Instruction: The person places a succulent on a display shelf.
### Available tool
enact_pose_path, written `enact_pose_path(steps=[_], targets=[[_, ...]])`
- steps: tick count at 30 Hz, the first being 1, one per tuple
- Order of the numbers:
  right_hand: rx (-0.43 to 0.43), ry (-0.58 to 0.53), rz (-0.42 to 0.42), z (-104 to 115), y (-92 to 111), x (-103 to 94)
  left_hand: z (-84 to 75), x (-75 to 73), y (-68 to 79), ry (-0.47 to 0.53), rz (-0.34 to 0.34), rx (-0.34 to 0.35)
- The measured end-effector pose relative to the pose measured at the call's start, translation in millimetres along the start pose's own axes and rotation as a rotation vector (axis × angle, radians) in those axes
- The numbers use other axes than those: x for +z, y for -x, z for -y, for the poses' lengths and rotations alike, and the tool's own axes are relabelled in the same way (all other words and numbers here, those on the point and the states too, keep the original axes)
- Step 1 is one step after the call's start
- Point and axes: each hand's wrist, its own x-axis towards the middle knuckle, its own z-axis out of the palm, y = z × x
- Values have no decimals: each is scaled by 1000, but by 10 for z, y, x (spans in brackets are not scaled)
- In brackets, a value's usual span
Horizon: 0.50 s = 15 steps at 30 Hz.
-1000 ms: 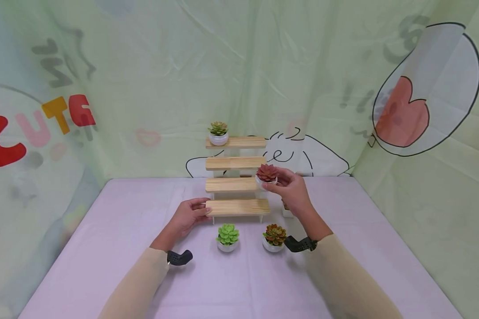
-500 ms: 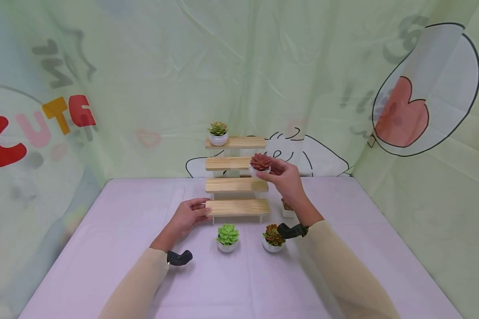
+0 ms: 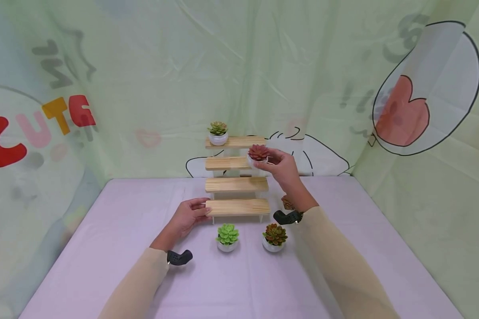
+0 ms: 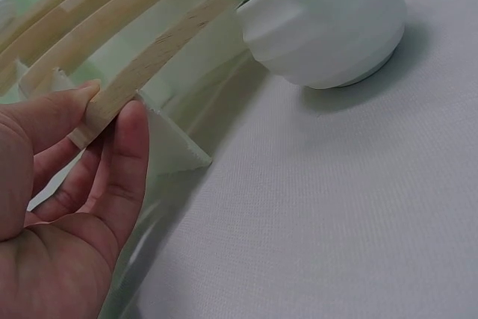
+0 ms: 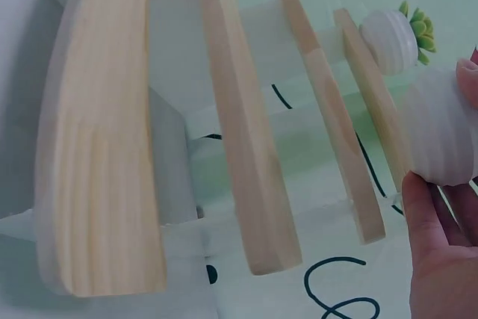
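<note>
Taking the stepped stand (image 3: 237,184) as your clock's centre, with twelve away from you, the red succulent (image 3: 258,153) is at about one o'clock, roughly upright in its white pot (image 3: 252,162). Your right hand (image 3: 282,168) has its grip clamped round that pot from the three o'clock side. The pot overlaps the right end of the third step up (image 3: 227,164); whether it touches the wood, you cannot tell from here.

At eight o'clock, your left hand (image 3: 188,217) pinches the end of the bottom step (image 3: 237,207), thumb on top and fingers beneath.

The steps look narrow, so a pot let go while partly over an edge could tip and fall. A bump from your knuckles, or a tug by the left hand, could rock the stand and unsettle the green succulent (image 3: 218,133) on the top step (image 3: 243,142) at eleven. Your right forearm crosses in front of a partly hidden plant (image 3: 287,202) at four; dropping your wrist could knock it, or the brown-red succulent (image 3: 274,237) on the counter (image 3: 231,288) at five.
</note>
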Motion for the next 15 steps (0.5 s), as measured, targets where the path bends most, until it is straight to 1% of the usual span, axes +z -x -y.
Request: enact_pose_path(steps=[5,9,15], targets=[[1,11,-16,92,-71,13,9,-6,-18,7,2,-1],[-1,42,-39,141,-133,33,16,-4,-22,14,-1,-5],[-35,15,-39,188,-229,73,7,-5,-16,16,-13,-13]])
